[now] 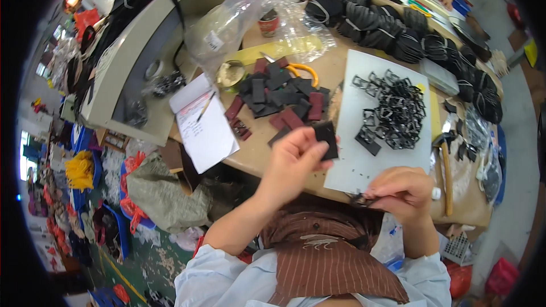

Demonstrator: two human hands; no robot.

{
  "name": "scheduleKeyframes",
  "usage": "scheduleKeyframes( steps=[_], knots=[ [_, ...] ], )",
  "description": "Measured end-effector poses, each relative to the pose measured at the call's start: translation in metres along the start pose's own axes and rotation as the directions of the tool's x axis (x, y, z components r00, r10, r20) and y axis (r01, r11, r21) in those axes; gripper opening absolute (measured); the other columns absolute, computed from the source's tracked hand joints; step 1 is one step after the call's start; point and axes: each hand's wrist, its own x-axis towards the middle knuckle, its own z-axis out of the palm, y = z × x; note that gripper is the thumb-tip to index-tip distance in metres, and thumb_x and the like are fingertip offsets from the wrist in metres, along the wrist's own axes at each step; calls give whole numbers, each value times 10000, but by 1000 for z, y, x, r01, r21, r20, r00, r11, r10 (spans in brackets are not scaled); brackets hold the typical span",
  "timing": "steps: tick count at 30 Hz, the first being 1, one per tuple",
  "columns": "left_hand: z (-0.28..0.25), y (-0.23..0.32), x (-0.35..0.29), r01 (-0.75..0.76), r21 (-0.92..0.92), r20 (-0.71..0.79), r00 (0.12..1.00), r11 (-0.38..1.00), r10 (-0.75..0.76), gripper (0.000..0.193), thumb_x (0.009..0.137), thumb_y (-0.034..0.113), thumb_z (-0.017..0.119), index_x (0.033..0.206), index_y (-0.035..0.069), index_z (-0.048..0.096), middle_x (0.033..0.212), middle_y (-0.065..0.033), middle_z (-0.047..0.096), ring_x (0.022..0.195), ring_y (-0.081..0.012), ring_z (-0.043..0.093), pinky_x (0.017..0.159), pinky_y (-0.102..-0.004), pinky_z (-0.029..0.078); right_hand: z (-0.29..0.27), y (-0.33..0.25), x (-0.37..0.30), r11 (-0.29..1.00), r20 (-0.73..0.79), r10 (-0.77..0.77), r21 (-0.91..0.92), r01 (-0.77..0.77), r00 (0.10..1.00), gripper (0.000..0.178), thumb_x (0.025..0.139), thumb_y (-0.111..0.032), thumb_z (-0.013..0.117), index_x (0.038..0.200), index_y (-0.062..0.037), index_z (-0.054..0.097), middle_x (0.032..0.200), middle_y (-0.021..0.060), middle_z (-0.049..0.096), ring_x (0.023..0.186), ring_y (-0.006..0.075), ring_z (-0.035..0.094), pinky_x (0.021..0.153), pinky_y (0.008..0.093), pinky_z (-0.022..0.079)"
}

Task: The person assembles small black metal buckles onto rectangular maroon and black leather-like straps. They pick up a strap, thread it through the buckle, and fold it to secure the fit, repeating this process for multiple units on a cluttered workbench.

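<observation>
My left hand (pixel 290 162) is closed, pinching a flat black rectangular piece (pixel 325 136) upright near the left edge of a white board (pixel 341 162). Over the board's front edge, the fingers of my right hand (pixel 405 192) close around a small dark piece (pixel 360 199), perhaps a buckle; the fingers partly cover it. On the board lies a heap of glossy black open-frame buckles (pixel 398 113), with a flat black piece (pixel 368 143) by its lower left. Beyond my left hand spreads a pile of black and maroon rectangular pieces (pixel 278 95).
Orange-handled scissors (pixel 307 71) lie behind the pieces. Left of these are a round tin (pixel 230 74) and a notebook (pixel 199 128) with a pen. A wooden-handled hammer (pixel 447 185) lies to the right. Bundled black straps (pixel 406 42) line the back, near a clear plastic bag (pixel 227 23).
</observation>
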Motion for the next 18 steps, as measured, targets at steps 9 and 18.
scheduleKeyframes(
  steps=[9, 18],
  knots=[
    [27, -2, -24, -28, 102, 238, 971, 994, 3, 285, 942, 77, 448, 1202, -34, 483, 1123, -92, 589, 970, -118, 577, 826, -259, 500, -4, 16, -7, 999, -53, -39, 28, 40, 998, 219, 679, 76, 703, 873, -16, 661, 833, 114, 667, 738, 195, 651, 644, 265, 513],
    [30, -5, -31, -149, 365, 228, 971, 919, 67, 351, 927, 50, 471, 1271, -13, 462, 950, -27, 612, 827, -34, 541, 693, -179, 443, 2, 16, -8, 990, -129, 133, 70, -125, 983, 193, 706, 77, 684, 876, -13, 659, 839, 100, 647, 736, 162, 625, 635, 246, 492]
  ],
)
